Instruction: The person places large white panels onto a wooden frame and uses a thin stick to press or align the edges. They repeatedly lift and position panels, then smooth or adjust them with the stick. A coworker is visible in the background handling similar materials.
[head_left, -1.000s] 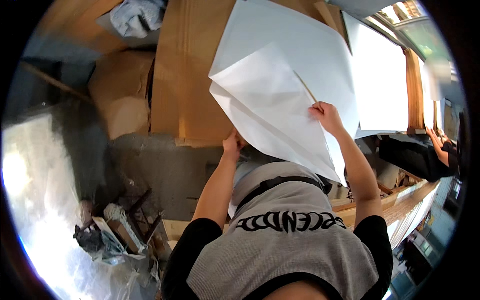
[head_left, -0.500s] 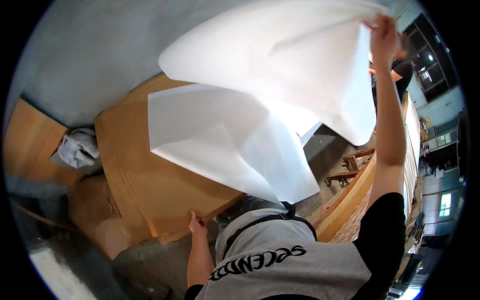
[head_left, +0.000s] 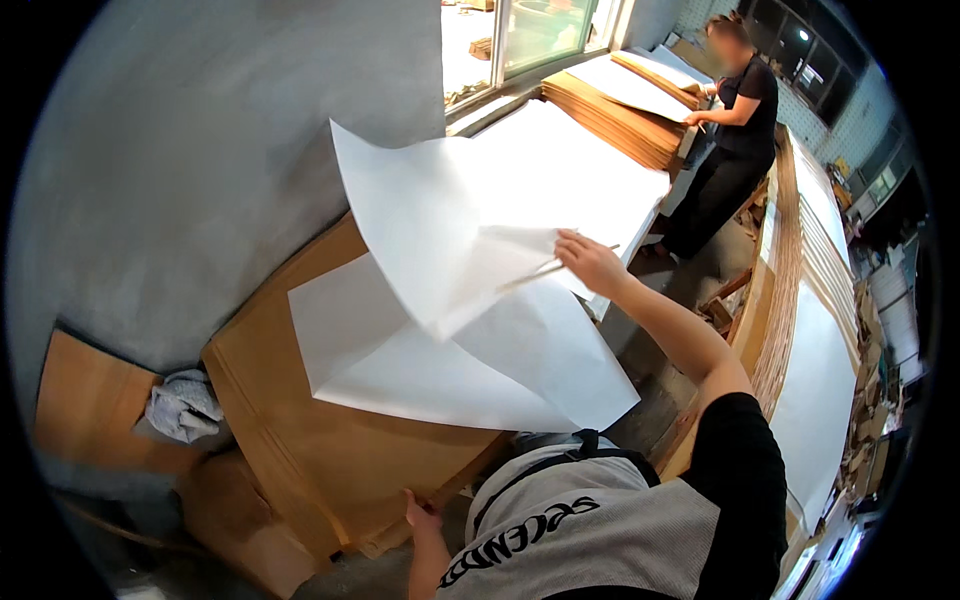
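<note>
My right hand (head_left: pixel 592 266), arm stretched forward, is closed round a thin light stick (head_left: pixel 530 275). A large white sheet (head_left: pixel 405 215) reaches its fingertips; whether they pinch it too I cannot tell. That sheet curls up in the air, its far left corner raised. Beneath it another white sheet (head_left: pixel 345 320) lies slantwise, partly bent, over a brown board (head_left: pixel 270 385). At the board's near edge my left hand (head_left: pixel 422 514) grips, thumb on top and fingers underneath, mostly hidden.
A co-worker (head_left: pixel 740 110) in black handles sheets by a stack of brown boards (head_left: pixel 610 120) under the window (head_left: pixel 545 40). A grey wall (head_left: pixel 230 150) stands at left, with a grey cloth (head_left: pixel 183 405) near it. A long stack topped with white sheets (head_left: pixel 815 370) runs along my right.
My right hand has come down and inward from high on the right. The raised sheet has dropped with it, uncovering the window, far stacks and co-worker. My left hand stays at the board edge.
</note>
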